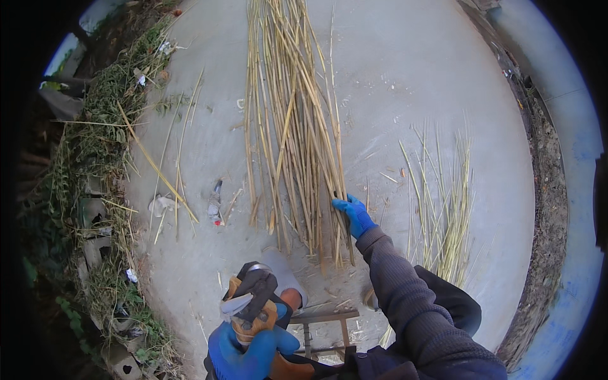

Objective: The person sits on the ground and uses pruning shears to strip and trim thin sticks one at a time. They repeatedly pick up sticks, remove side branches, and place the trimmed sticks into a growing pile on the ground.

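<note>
**Gloved right hand on a big bundle of sticks, left hand full**

Only the head view to go on, so here's how it looks from where I'm standing. The sticks (297, 133) lie lengthwise on the concrete (411, 76) in front of the person, their near ends uneven and fanned out a bit. The right hand (354, 215) is at the bundle's right edge, close to those near ends, fingers curled round what's probably a stick or two; can't tell how many.

To handle these well, I'd pinch just one or a few, lift the near end first and draw it out along its length. Some sticks cross over others, so a sideways yank would likely drag neighbours along. I'd also keep the tool (256, 297) well away from the right hand.

Pose-wise, the right arm (411, 297) stretches forward and inward from the lower right, elbow slightly bent. The left hand (250, 354) is low and near the body, blue fingers wrapped round that tool, whose exact kind I can't make out.
</note>
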Demonstrator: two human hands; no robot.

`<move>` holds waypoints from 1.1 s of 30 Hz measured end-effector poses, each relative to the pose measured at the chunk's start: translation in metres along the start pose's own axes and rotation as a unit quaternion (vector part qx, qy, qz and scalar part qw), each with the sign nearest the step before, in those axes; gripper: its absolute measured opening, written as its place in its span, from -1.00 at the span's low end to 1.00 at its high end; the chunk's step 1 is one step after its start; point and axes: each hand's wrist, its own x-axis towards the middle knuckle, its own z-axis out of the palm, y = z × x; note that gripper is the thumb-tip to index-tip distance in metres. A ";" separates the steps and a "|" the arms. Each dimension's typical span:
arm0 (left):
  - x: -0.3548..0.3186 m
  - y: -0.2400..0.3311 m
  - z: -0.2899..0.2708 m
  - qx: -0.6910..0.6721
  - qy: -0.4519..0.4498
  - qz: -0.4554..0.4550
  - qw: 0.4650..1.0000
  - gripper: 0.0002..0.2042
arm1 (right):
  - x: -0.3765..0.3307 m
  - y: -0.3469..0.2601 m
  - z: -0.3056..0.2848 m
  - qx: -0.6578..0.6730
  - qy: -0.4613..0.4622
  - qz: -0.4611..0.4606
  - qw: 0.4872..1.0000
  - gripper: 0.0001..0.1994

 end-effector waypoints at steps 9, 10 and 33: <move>-0.004 0.003 -0.011 -0.030 -0.069 0.036 0.997 -0.81 | -0.046 -0.004 -0.016 0.288 -0.080 0.025 0.954 -0.74; -0.002 0.001 -0.012 -0.030 -0.069 0.037 0.996 -0.82 | -0.051 -0.005 -0.016 0.284 -0.061 0.014 0.957 -0.77; 0.031 -0.027 -0.012 -0.017 -0.044 0.187 0.981 -0.72 | -0.249 -0.133 0.026 0.063 -0.066 -0.176 0.980 -0.73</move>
